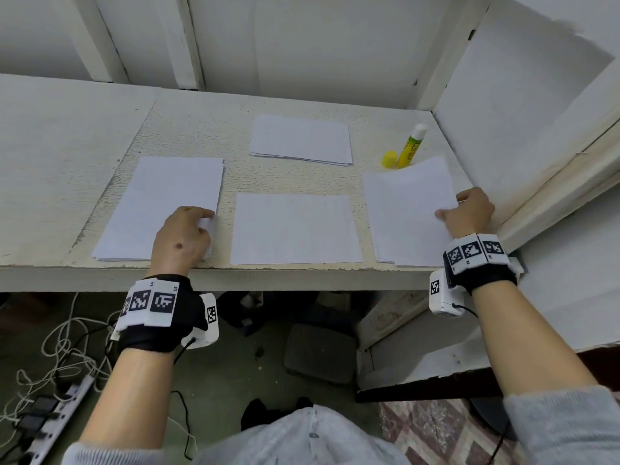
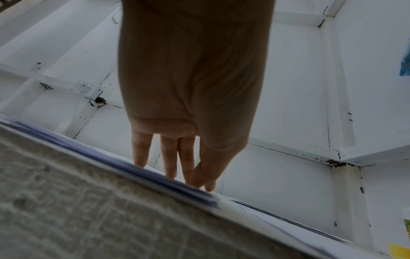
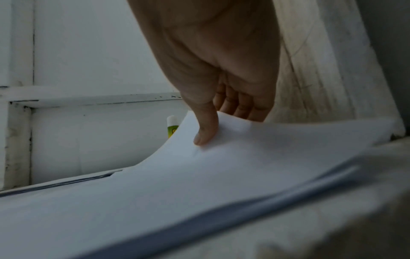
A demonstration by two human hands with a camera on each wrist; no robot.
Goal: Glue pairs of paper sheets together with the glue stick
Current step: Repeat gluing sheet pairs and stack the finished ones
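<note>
Both hands at the side stacks, each working on a top sheet.

The right hand (image 1: 469, 213) pinches the top white paper sheet (image 3: 221, 166) off the right-hand stack (image 1: 385, 255), thumb above, fingers beneath; the left hand (image 1: 183, 236) rests fairly straight fingers (image 2: 169, 157) on the left stack of white sheets (image 1: 161, 196), holding nothing; paper looks light, limp and easily creased, so an edge or corner is probably the best hold; the uncapped yellow-green glue stick (image 1: 411, 146) lies behind the right stack beside its yellow cap (image 1: 389, 159).
</note>
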